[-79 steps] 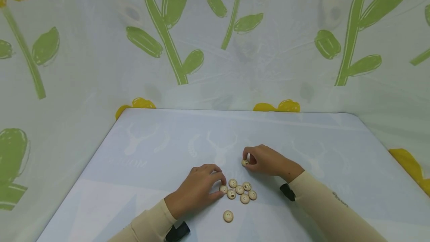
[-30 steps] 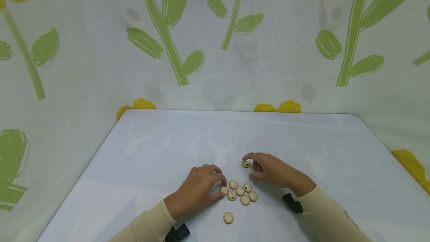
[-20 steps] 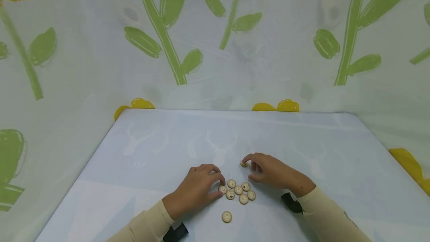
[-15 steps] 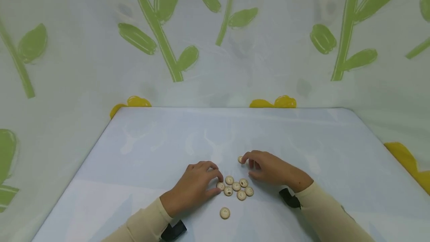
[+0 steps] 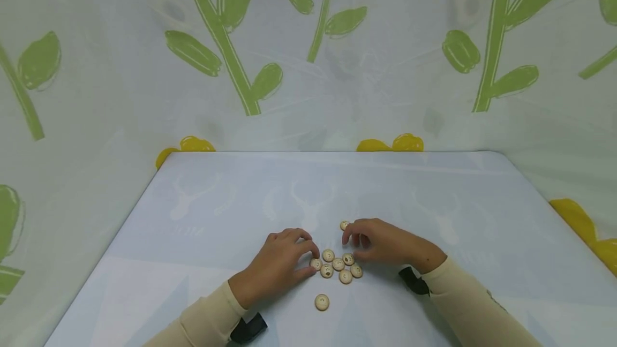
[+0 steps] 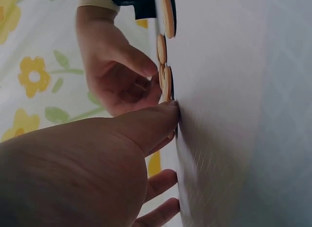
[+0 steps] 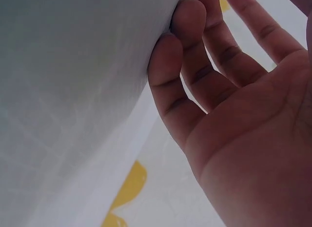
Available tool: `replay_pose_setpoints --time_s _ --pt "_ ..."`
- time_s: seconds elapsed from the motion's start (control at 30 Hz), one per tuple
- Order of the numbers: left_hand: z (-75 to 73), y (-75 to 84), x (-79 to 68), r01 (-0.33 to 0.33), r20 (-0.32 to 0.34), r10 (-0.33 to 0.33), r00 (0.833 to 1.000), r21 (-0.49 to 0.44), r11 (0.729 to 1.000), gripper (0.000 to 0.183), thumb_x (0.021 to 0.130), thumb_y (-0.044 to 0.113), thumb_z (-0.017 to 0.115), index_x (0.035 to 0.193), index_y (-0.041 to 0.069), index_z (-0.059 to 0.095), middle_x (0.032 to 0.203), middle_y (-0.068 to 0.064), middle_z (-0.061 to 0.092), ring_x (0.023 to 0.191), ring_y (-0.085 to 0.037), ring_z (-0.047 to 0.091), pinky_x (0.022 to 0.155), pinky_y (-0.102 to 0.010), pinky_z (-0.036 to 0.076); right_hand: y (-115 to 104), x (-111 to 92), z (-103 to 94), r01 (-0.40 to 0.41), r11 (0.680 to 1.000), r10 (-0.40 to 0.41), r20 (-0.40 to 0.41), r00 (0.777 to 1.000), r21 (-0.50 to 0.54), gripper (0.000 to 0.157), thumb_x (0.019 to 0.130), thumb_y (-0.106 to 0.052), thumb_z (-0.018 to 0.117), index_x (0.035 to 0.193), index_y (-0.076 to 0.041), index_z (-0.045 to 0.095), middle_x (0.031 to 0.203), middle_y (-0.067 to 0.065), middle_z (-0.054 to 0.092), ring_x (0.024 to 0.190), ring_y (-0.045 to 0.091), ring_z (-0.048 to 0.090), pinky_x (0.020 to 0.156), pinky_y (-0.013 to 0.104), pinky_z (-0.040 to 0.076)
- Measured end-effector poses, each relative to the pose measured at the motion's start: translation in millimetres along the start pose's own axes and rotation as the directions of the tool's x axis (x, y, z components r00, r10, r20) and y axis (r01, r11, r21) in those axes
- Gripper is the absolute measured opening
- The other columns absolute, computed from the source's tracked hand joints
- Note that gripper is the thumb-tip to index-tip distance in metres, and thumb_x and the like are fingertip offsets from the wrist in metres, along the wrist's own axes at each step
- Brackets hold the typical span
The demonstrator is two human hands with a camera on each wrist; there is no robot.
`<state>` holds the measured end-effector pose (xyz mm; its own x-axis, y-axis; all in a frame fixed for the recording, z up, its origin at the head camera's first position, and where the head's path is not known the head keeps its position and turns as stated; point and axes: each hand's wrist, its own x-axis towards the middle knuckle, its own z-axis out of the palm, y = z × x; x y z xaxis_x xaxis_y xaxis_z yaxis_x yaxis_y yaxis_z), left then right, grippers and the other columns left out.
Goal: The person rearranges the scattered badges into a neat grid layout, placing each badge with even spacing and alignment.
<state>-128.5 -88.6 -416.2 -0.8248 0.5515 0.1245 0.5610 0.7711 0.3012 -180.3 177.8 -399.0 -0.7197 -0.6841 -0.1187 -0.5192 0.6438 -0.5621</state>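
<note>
Several round wooden buttons (image 5: pixel 338 264) with small dark markings, some face-like, lie in a tight cluster on the table. At its left end, my left hand (image 5: pixel 277 266) holds one wooden button (image 5: pixel 315 264) between thumb and index finger; in the left wrist view the thumb (image 6: pixel 168 110) reaches the buttons' edge. My right hand (image 5: pixel 385 242) hovers just right of and behind the cluster, fingers loosely bent and nothing seen in them. A single button (image 5: pixel 344 225) lies beyond its index finger, partly covered. In the right wrist view, fingertips (image 7: pixel 165 56) are at the table surface.
One more button (image 5: pixel 322 302) lies apart, nearer the front. The pale table (image 5: pixel 231 186) has faint printed deer heads. Behind it hangs a white cloth (image 5: pixel 395 84) with green stems and yellow flowers. Each wrist bears a black device (image 5: pixel 248 328).
My right hand has let go of the far button and moved nearer the cluster. My left hand stays at its button. The head view has shifted slightly.
</note>
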Motion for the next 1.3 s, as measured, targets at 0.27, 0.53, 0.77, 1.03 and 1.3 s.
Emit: replay_pose_setpoints --time_s 0.27,0.53,0.77,1.03,1.3 --pt "-0.2 -0.1 1.0 0.01 0.009 -0.01 1.0 -0.01 1.0 0.019 0.089 0.04 0.074 0.104 0.03 0.07 0.125 0.001 0.063 0.125 -0.024 0.057 0.091 -0.049 0.045 -3.8 -2.2 0.9 0.025 0.999 -0.026 0.035 0.999 0.031 0.02 0.089 -0.011 0.073 0.103 -0.024 0.068 0.088 -0.011 0.06 0.079 0.005 0.054 0.073 0.022 0.049" --pt "-1.4 0.1 1.5 -0.002 0.0 0.002 1.0 0.001 1.0 0.019 0.089 0.041 0.074 0.104 0.03 0.07 0.124 0.001 0.063 0.124 -0.024 0.058 0.091 -0.049 0.046 -6.0 -2.1 -0.9 0.022 0.998 -0.025 0.054 0.998 0.051 0.024 0.087 -0.007 0.073 0.103 -0.025 0.07 0.09 -0.011 0.061 0.079 0.004 0.053 0.073 0.022 0.049" --pt "-0.8 -0.3 1.2 -0.002 -0.002 0.002 1.0 0.007 1.0 0.019 0.089 0.042 0.074 0.104 0.031 0.069 0.123 0.002 0.063 0.124 -0.023 0.057 0.091 -0.049 0.046 -7.8 -2.8 -1.2 0.023 0.998 -0.028 0.068 0.997 0.063 0.027 0.086 -0.004 0.072 0.102 -0.026 0.071 0.091 -0.009 0.061 0.081 0.006 0.054 0.074 0.023 0.048" --pt "-1.0 0.7 0.2 -0.003 -0.011 0.003 1.0 0.002 1.0 0.019 0.089 0.041 0.075 0.103 0.03 0.069 0.122 0.002 0.063 0.124 -0.023 0.057 0.092 -0.049 0.046 -8.3 -2.4 0.9 -0.003 0.999 0.0 0.079 0.997 0.049 0.025 0.087 -0.007 0.072 0.101 -0.028 0.071 0.091 -0.012 0.06 0.082 0.006 0.055 0.076 0.022 0.048" --pt "-1.3 2.0 -0.2 -0.007 -0.023 0.007 1.0 0.003 1.0 0.019 0.088 0.041 0.075 0.102 0.03 0.069 0.121 0.003 0.064 0.123 -0.023 0.058 0.09 -0.048 0.046 -7.0 -2.5 1.0 0.014 0.999 -0.018 0.078 0.997 0.046 0.023 0.086 -0.008 0.075 0.098 -0.028 0.071 0.09 -0.011 0.06 0.08 0.004 0.053 0.075 0.022 0.048"
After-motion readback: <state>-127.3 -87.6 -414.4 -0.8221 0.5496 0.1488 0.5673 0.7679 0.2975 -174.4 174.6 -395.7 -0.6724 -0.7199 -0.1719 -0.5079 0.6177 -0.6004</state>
